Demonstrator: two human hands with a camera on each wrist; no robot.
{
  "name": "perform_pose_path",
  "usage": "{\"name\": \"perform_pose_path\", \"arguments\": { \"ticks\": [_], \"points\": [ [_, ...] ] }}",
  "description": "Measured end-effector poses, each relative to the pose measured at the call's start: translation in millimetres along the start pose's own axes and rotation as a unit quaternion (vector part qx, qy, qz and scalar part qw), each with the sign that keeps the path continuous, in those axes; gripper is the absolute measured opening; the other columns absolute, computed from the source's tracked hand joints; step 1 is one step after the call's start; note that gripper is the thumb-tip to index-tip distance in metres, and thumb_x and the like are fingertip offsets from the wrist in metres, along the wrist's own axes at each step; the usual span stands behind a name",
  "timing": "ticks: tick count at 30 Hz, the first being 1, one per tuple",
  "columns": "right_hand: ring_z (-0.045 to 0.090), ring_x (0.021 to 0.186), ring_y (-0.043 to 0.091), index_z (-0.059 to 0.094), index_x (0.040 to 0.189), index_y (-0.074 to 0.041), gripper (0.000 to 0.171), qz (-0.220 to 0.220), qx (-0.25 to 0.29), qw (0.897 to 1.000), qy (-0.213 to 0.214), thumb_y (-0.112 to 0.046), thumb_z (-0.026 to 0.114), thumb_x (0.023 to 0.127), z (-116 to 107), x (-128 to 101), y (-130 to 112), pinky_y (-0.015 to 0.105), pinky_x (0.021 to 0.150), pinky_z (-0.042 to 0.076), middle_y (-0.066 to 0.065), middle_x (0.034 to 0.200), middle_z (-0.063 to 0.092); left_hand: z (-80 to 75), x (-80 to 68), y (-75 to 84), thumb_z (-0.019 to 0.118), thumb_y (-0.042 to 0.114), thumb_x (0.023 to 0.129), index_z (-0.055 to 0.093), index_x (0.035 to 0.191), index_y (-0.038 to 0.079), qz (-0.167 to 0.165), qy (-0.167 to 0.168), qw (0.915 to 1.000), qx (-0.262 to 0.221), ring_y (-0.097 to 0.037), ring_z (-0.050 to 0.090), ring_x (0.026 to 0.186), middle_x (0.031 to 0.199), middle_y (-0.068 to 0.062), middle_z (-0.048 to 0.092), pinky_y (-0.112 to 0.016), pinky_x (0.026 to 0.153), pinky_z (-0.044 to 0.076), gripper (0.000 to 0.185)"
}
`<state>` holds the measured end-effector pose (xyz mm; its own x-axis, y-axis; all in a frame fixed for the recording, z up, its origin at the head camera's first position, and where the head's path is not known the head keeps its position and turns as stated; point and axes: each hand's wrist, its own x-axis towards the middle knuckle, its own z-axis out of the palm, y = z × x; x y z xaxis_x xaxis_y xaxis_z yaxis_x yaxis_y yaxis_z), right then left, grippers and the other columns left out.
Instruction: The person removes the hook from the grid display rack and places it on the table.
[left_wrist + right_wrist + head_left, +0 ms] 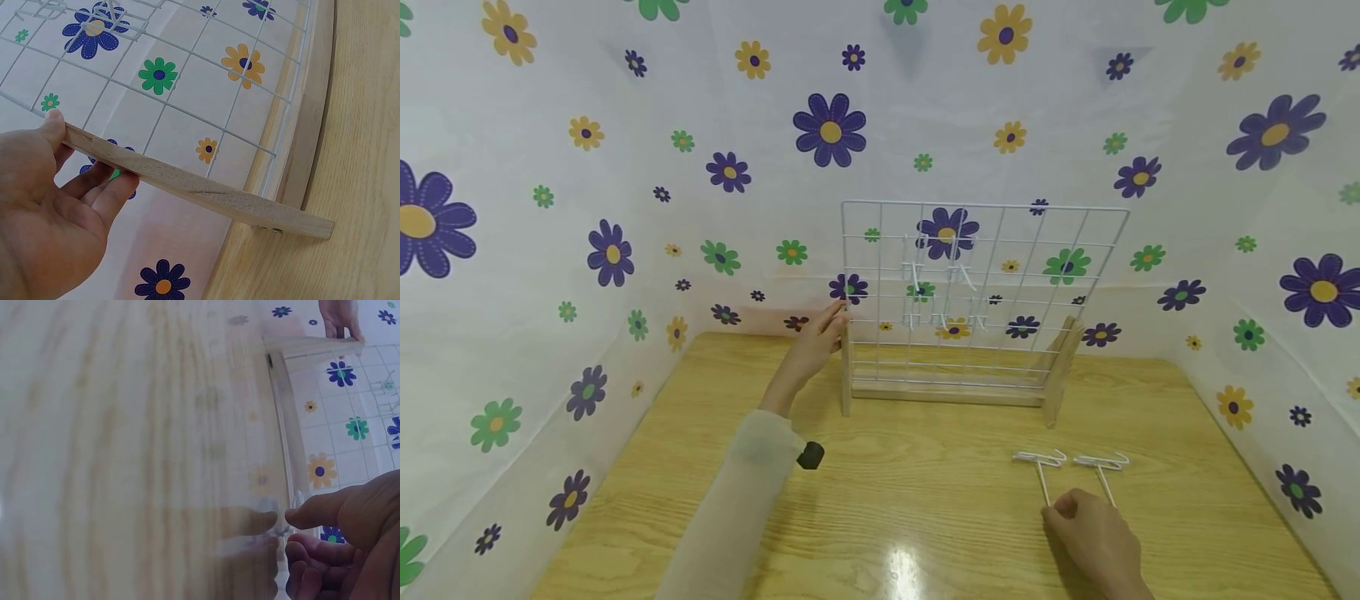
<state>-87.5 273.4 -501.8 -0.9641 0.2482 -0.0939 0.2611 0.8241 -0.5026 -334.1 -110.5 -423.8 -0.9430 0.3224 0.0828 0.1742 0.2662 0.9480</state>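
Wire grid panel [985,292], white, stands upright in a wooden base [947,390] near the far edge of the bench [880,517], roughly at its middle, with several white hooks [940,287] already hung on its upper wires. The left hand [814,346] reaches to the left upright [846,367] of the base; the left wrist view shows the thumb [55,122] on one face of that wooden strip [206,194] and the fingers [109,190] curled against the other, so the hand grips the strip at its top end. Two loose white wire hooks lie side by side on the bench toward the near right corner: one hook [1040,467] to the left and a second hook [1101,468] just beside it, heads pointing to the far edge. The right hand [1093,542] rests on the bench at the near ends of their stems, fingers curled at the stem of the left one; the right wrist view is blurred, and whether the fingertips [312,519] actually pinch the wire cannot be told. As a judgement, the hooks are light, stiff and thin, lie flat against the glossy wood and may slide away under a fingertip; the long straight stem is the best place to take hold, pinched between thumb and forefinger. The grid assembly looks light and prone to tipping, so bracing at the upright suits it.
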Motion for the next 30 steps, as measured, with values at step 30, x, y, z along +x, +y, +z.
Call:
{"name": "perform_pose_path", "arguments": {
  "ticks": [30],
  "points": [
    [0.046, 0.044, 0.011, 0.073, 0.105, 0.005, 0.027, -0.076, 0.024, 0.993, 0.090, -0.021, 0.070, 0.096, -14, 5, -17, 0.023, 0.034, 0.038, 0.013, 0.088, 0.075, -0.8, -0.9, 2.8, 0.036, 0.033, 0.115, 0.027, 0.166, 0.022, -0.006, -0.009, 0.9999, 0.003, -0.037, 0.037, 0.148, 0.166, -0.016, 0.032, -0.048, 0.116, 0.043, 0.053]
  ]
}}
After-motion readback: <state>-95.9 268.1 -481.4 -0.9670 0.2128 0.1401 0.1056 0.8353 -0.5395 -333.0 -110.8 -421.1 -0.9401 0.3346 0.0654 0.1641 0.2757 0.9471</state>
